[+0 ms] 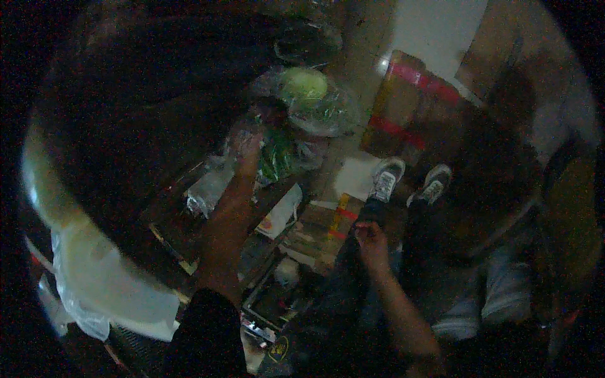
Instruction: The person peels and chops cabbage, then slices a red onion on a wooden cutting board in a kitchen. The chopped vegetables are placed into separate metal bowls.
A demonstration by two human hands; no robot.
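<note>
The picture is dark and grainy. My left hand (249,139) reaches forward over a low surface and is at clear plastic bags, beside a bag of leafy green vegetables (276,156). Its fingers blur into the plastic, so its grip is unclear. Just beyond lies a round pale-green vegetable (305,86) in a clear plastic bag (326,115). Another crumpled plastic bag (208,184) rests left of my wrist. My right hand (372,240) hovers near my leg, with its fingers curled and no object visible in them.
Cardboard boxes with red tape stand on the floor, one box (401,104) farther off and another box (316,227) nearer. My sneakers (387,179) are between them. A pale plastic-covered object (118,283) is at the lower left. A dark-framed tray or drawer (257,290) is below my left forearm.
</note>
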